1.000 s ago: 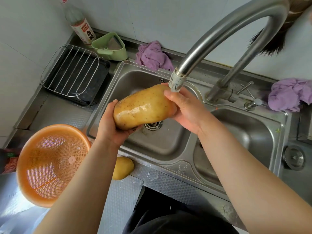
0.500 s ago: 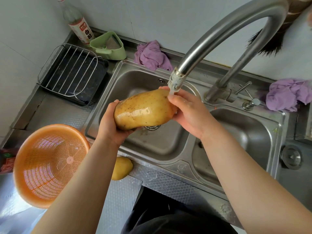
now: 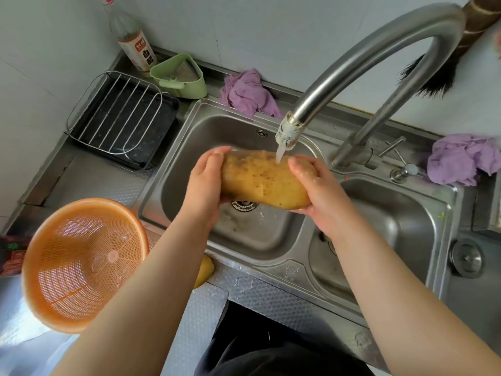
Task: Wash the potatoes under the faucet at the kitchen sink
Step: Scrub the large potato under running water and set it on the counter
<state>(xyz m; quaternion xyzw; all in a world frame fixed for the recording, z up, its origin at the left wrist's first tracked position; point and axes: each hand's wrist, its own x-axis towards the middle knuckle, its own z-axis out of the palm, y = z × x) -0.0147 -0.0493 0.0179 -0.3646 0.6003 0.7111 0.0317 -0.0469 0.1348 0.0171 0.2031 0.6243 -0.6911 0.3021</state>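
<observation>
The potato [image 3: 267, 179], a long, lumpy oval with yellow-brown skin pitted by dark eyes and glossy with water, lies crosswise over the left basin of the sink [image 3: 298, 270], right above the round metal drain [image 3: 244, 205]. The left hand [image 3: 207, 183] wraps its curled fingers over one end and the right hand [image 3: 318, 191] cups the other end from below, thumb laid across the top, so each hand grasps the potato. A thin white stream falls from the taped nozzle of the curved, brushed-steel faucet [image 3: 360, 63] and lands on the potato just beside the right thumb. A second potato [image 3: 204, 270] (only a smooth yellow edge shows past the left forearm) rests on the embossed steel counter at the sink's front rim. To the left stands a round orange colander [image 3: 81, 264] of fine plastic mesh. Behind it, a wire rack [image 3: 116, 115] sits over a dark tray, next to a pale green triangular strainer [image 3: 181, 77] and a labelled bottle [image 3: 134, 42], probably glass. Crumpled purple cloths lie behind the basin [image 3: 248, 93] and at the far right [image 3: 461, 161].
</observation>
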